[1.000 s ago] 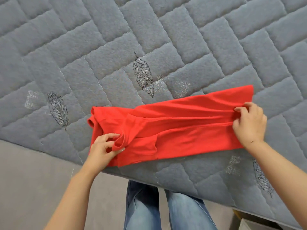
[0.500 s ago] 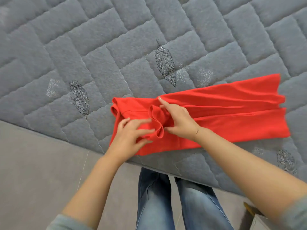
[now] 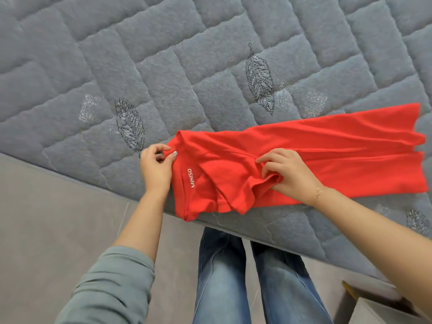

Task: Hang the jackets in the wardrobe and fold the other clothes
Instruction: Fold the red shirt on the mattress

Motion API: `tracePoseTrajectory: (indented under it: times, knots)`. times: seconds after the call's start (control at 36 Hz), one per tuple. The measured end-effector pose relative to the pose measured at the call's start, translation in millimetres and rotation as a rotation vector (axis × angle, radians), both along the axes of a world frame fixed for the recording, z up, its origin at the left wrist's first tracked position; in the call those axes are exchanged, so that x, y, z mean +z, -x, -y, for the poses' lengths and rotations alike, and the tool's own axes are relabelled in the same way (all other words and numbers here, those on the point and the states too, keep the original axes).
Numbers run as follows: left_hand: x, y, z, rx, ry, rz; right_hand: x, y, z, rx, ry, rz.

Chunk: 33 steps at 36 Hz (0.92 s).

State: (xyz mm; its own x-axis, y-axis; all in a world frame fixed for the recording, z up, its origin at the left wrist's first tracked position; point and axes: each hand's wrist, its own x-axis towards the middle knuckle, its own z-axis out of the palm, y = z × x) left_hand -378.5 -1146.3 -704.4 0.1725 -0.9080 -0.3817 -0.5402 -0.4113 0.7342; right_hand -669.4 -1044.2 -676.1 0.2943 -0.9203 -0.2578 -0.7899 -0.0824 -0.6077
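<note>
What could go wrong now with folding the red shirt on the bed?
1. The shirt lies close to the bed edge, and its near corner by the MINISO print hangs slightly over; a pull may drag it toward the floor.
2. The right hand grips a bunched sleeve; if it is not flattened, the fold may turn out lumpy.
3. The left hand pinches only the collar end, so the far hem is loose and may skew.

Bed (image 3: 163, 66): folded shirt (image 3: 327, 160) lies on it along its near edge; left hand (image 3: 156, 169) at the shirt's left end; right hand (image 3: 287, 174) on the shirt's middle; person's legs (image 3: 245, 277) before the bed
</note>
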Motion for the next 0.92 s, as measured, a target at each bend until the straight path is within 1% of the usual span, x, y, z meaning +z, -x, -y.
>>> tracePoseTrajectory:
  times: [0.03,0.08,0.11,0.17,0.19,0.22,0.25,0.31,0.36,0.47,0.56,0.64,0.72,0.81,0.92]
  knots:
    - [1.4,-1.0,-1.7,-0.064,0.054,0.099,1.5,0.0,-2.6,-0.015,-0.018,-0.001]
    - [8.3,0.5,-3.7,-0.294,0.215,0.329,3.4,0.3,-8.1,-0.064,-0.049,0.018]
    - [13.9,3.6,-4.6,-0.441,0.292,0.368,4.6,0.1,-10.3,-0.091,-0.063,0.039]
    - [21.7,11.2,-8.8,-0.787,0.388,0.274,7.8,-0.9,-13.6,-0.150,-0.080,0.094]
    - [23.7,14.2,-13.9,-0.966,0.389,0.225,9.4,-1.9,-14.6,-0.178,-0.084,0.123]
    - [24.8,16.7,-20.5,-1.125,0.348,0.222,11.0,-3.0,-15.0,-0.208,-0.092,0.153]
    - [23.9,17.6,-27.7,-1.240,0.276,0.251,12.6,-4.2,-15.4,-0.239,-0.108,0.185]
    - [13.9,15.9,-38.9,-1.342,0.111,0.356,15.4,-5.8,-17.0,-0.308,-0.149,0.263]
    - [3.6,15.1,-46.0,-1.332,0.007,0.432,18.0,-6.3,-18.6,-0.374,-0.192,0.342]
    - [-7.1,30.8,-63.9,-1.239,-0.015,0.457,21.1,-7.7,-19.0,-0.470,-0.278,0.434]
    - [-7.1,42.6,-75.2,-1.165,-0.018,0.488,19.4,-7.1,-14.0,-0.534,-0.306,0.449]
    - [-3.7,50.4,-80.4,-1.011,0.039,0.422,15.9,-6.0,-8.3,-0.554,-0.304,0.432]
    - [-1.5,56.9,-88.1,-0.883,0.110,0.336,12.1,-7.5,-0.7,-0.591,-0.305,0.458]
    - [-0.4,62.8,-92.9,-0.855,0.038,0.266,10.2,-9.9,10.5,-0.629,-0.302,0.481]
    - [-3.8,70.7,-93.0,-0.839,-0.088,0.247,2.2,-15.1,29.6,-0.726,-0.322,0.522]
